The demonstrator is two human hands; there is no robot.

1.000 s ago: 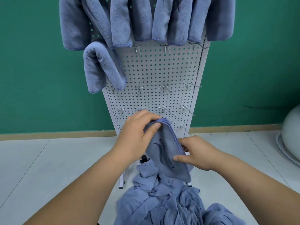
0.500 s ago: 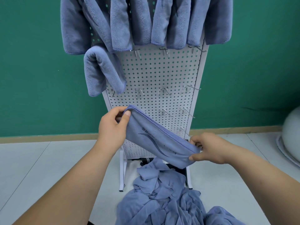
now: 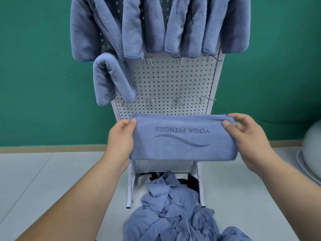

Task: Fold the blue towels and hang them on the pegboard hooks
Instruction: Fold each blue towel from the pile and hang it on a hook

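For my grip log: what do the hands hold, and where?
A folded blue towel: the left hand pinches its upper left corner, the right hand its upper right corner.

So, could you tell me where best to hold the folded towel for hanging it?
Probably its two upper corners, from either end, as the left hand and right hand pinch now: the folded towel hangs flat, middle free for a hook.

A single view is supplied, taken from a wide-angle camera worn on the head. It is aimed forward and somewhat downward, square-on to the pegboard [image 3: 166,84], whose top is cut off by the upper edge. The left hand [image 3: 119,141] and right hand [image 3: 248,138] are seen nearest the lens, arms entering from the bottom corners, the folded towel [image 3: 182,141] gripped by both. The floor [image 3: 43,180] and green wall [image 3: 34,66] are taken in beyond.
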